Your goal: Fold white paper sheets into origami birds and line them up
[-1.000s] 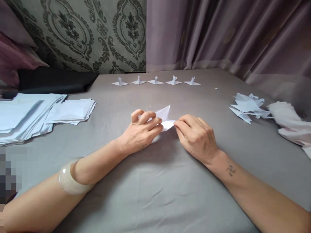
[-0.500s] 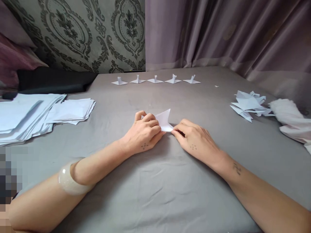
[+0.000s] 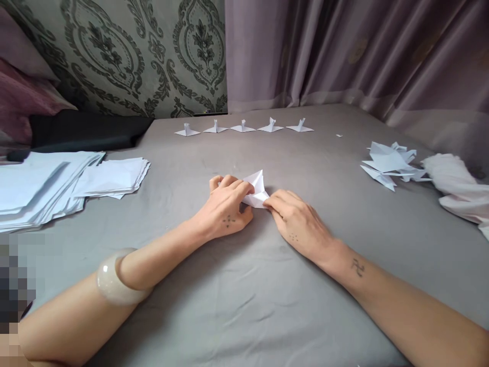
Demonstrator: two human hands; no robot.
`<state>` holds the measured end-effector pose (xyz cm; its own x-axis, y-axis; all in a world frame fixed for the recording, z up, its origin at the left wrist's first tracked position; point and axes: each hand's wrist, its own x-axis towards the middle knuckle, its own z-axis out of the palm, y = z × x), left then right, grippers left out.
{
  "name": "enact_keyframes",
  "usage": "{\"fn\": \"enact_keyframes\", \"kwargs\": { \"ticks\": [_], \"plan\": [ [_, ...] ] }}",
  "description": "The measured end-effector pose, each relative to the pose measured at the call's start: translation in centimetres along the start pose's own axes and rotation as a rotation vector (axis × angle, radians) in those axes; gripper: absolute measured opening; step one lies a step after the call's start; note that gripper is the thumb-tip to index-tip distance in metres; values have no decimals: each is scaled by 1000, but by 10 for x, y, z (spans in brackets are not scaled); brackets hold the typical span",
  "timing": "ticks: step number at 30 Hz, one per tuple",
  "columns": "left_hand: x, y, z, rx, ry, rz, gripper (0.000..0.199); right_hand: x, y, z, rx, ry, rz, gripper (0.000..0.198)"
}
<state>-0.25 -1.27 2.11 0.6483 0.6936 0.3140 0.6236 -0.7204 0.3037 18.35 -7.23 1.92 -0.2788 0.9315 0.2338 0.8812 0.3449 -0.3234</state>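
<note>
A small piece of folded white paper (image 3: 258,193) lies on the grey cloth between my hands, one pointed flap standing up and a crease opened out along its near side. My left hand (image 3: 230,206) holds its left part, the fingers curled over it and the thumb a little apart at the near side. Part of the paper is hidden under those fingers. At the right corner, my right hand (image 3: 296,214) pinches the paper between thumb and fingertips. A pale bangle (image 3: 114,280) circles my left forearm.
Several folded paper figures (image 3: 243,126) stand in a row at the back. More folded papers (image 3: 391,160) are heaped at the right beside a pale cloth (image 3: 453,178). Stacks of white sheets (image 3: 34,183) and smaller paper pieces (image 3: 114,176) lie at the left, near a black cloth (image 3: 91,130).
My left thumb has come away from the paper's near edge, and its index finger reaches further onto the paper. The paper's near side has opened. My right hand has shifted slightly left.
</note>
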Motion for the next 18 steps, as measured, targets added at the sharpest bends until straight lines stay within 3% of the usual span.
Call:
{"fn": "enact_keyframes", "kwargs": {
  "ticks": [7,13,16,18],
  "plan": [
    [-2,-8,0,48,24,120,25,-8,-9,-4,-155,-66,-53,30],
    [-3,-6,-1,182,265,130,31,-8,-10,-7,-177,-92,-77,34],
    [-4,-7,0,185,212,158,16,-8,-10,-9,-163,-119,-82,34],
    [-5,-7,0,160,124,210,22,-8,-10,-12,-158,-142,-85,35]
  ]
}}
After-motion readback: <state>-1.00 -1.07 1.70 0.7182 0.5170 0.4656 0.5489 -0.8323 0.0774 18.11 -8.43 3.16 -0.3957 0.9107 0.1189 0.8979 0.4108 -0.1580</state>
